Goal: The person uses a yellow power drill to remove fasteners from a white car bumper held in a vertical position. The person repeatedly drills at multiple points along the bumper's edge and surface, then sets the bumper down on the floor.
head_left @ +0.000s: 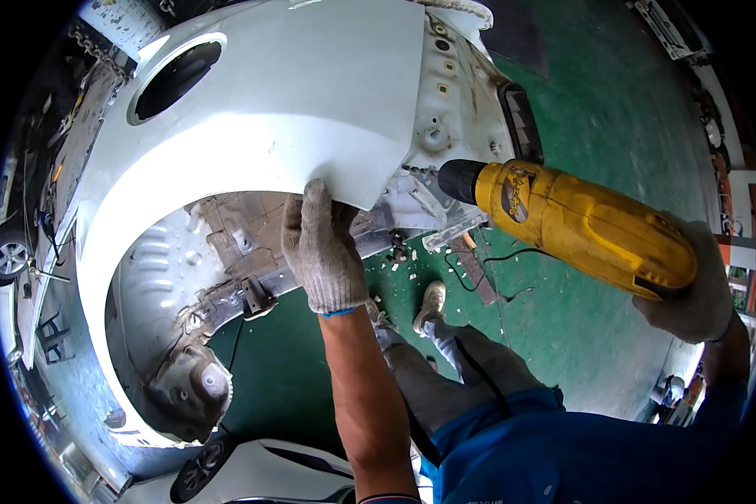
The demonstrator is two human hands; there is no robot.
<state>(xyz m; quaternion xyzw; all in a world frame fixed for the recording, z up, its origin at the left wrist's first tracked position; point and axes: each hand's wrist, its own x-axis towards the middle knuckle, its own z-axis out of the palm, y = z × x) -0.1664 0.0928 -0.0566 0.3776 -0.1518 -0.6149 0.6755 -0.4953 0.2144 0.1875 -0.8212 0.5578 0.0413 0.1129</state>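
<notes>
A white car body panel (311, 92) with a round wheel arch and an oval opening fills the upper left. My left hand (323, 248), in a knitted work glove, grips its lower edge beside the arch; the thumb and some fingertips are hidden. At the right, my gloved right hand (689, 286) is closed round the rear of a yellow power drill (575, 220) with a black chuck (459, 181). The drill points left, and its thin bit (416, 170) reaches the panel's right edge. Whether the tip touches metal I cannot tell.
Bare inner metal (445, 109) with holes lies right of the panel. A black cable (512, 254) trails over the green floor (596, 126), near scattered white chips and my shoes (431, 307). A white car (269, 475) stands at the bottom, and a chain (97, 50) hangs upper left.
</notes>
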